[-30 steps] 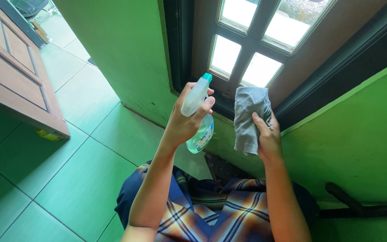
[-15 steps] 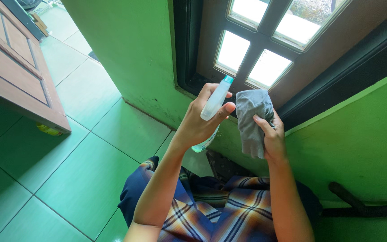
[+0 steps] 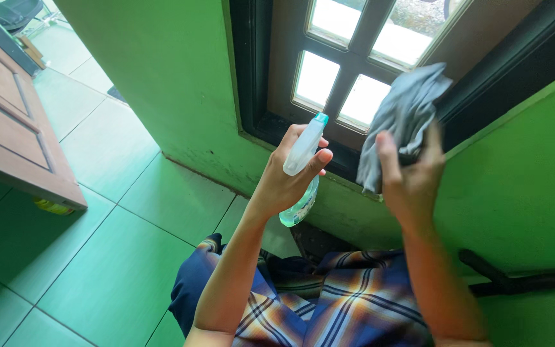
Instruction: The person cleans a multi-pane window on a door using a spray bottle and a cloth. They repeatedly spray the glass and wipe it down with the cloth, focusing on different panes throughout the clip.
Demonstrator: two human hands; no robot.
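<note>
Wooden door: brown panelled leaf at 9 o'clock of the frame, standing over the tiled floor.
Yellow item: small, partly hidden under the lower edge of the wooden door; kind cannot be told.
Tiled floor: pale green square tiles filling the 7 to 9 o'clock area.
Green wall: runs from 12 o'clock down to the floor edge and carries the window.
Left hand: near frame centre, fingers curled firmly around the spray bottle, index finger laid over the trigger area, thumb behind the neck.
Spray bottle: clear plastic with a teal nozzle tip, gripped in the left hand; nozzle points toward 1 o'clock at the window, base hangs toward 6 o'clock below the palm and holds pale liquid.
Window: dark frame with bright square panes divided by brown bars, at 12 to 1 o'clock; lower sill just beyond both hands.
Grey cloth: crumpled, raised against the lower right corner of the window, at 1 o'clock of the right hand.
Right hand: at 3 o'clock of the left hand, well closed, fingers pinching the lower folds of the grey cloth.
Plaid garment: blue, orange and white check at 6 o'clock, below both forearms.
</note>
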